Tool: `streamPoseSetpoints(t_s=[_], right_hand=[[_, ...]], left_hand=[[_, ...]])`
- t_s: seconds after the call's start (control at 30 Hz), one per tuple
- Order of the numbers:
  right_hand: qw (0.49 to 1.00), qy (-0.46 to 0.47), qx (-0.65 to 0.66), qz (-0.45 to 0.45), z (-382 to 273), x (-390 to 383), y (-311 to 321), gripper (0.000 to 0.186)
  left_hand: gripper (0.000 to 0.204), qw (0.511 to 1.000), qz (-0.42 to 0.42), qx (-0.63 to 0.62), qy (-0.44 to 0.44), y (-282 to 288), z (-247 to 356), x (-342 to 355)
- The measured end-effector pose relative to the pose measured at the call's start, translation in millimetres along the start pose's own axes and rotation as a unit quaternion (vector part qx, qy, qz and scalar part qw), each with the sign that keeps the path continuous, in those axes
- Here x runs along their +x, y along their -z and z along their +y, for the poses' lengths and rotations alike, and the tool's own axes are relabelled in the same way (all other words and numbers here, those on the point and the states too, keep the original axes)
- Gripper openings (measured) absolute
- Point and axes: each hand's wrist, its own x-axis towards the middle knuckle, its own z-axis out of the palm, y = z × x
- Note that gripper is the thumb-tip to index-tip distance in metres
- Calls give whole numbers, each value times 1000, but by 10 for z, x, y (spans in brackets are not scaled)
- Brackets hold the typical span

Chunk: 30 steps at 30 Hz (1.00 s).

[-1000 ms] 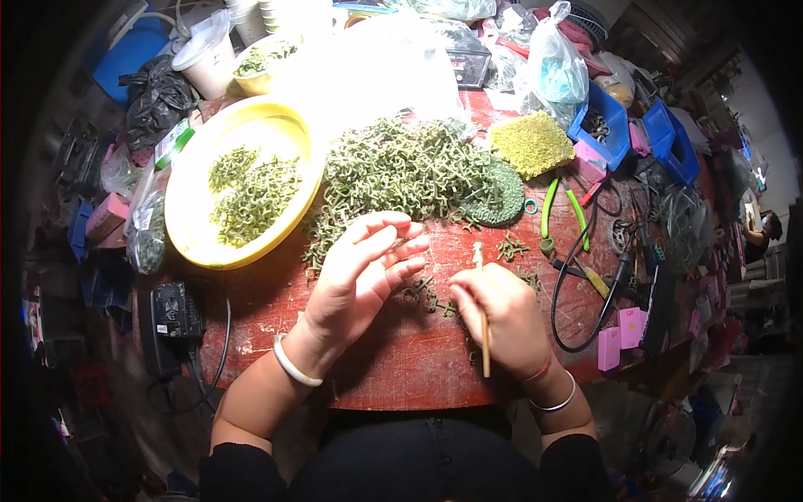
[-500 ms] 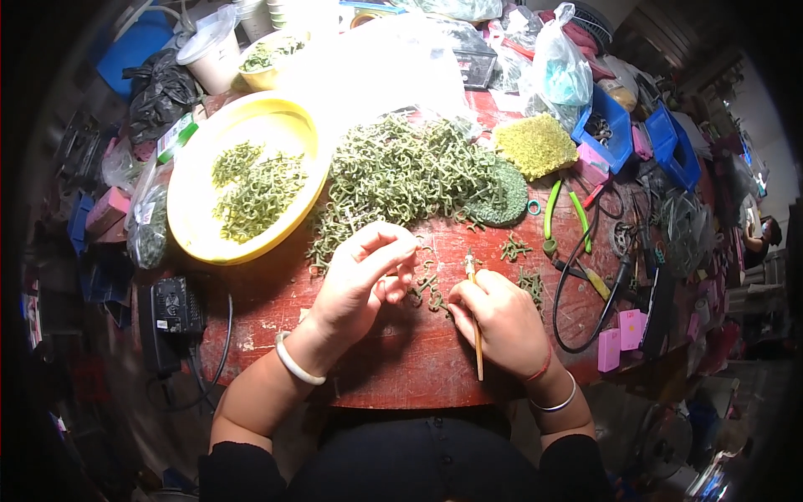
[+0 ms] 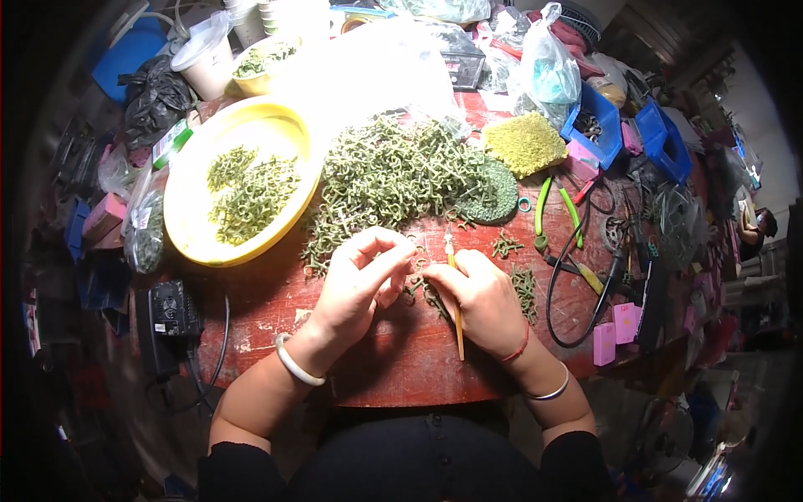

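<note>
My left hand point(image 3: 355, 276) is curled, thumb against the fingertips; whatever it pinches is too small or hidden to make out. Close by on the right, my right hand point(image 3: 481, 297) grips a slim wooden-handled tool point(image 3: 459, 330) with a pale tip pointing away from me. Beyond both hands spreads a heap of small curled green pieces point(image 3: 393, 167). Several loose ones lie between the hands, and a small cluster point(image 3: 524, 293) rests beside my right hand. A yellow basin point(image 3: 180, 222) at the left holds more of these pieces.
Right of the heap are a round green textured pad point(image 3: 493, 192), a yellow-green block point(image 3: 525, 145) and green-handled pliers point(image 3: 542, 209). Blue bins point(image 3: 598, 125), cables and pink blocks point(image 3: 604, 345) crowd the right side. A black power adapter point(image 3: 173, 308) sits at the left edge.
My right hand has moved left with the wooden-handled tool, nearer to my left hand. My left hand stays almost in place. The view has shifted slightly.
</note>
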Motion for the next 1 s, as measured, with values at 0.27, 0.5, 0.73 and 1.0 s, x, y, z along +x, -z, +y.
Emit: streamPoseSetpoints(t_s=[0.27,0.5,0.73,1.0], right_hand=[[999,6,-35,-1,-13,-33,76,16],[980,-102,165,36,-52,-25,234,15],[987,-56,149,30,-86,-29,222,17],[987,-51,151,29,-90,-46,235,18]], left_hand=[[11,1000,10,-2,1,4,-23,14],[21,996,-85,37,9,-32,39,-35],[21,992,-110,65,-16,-6,-79,-8],[21,989,-138,55,-7,-5,-70,-10]])
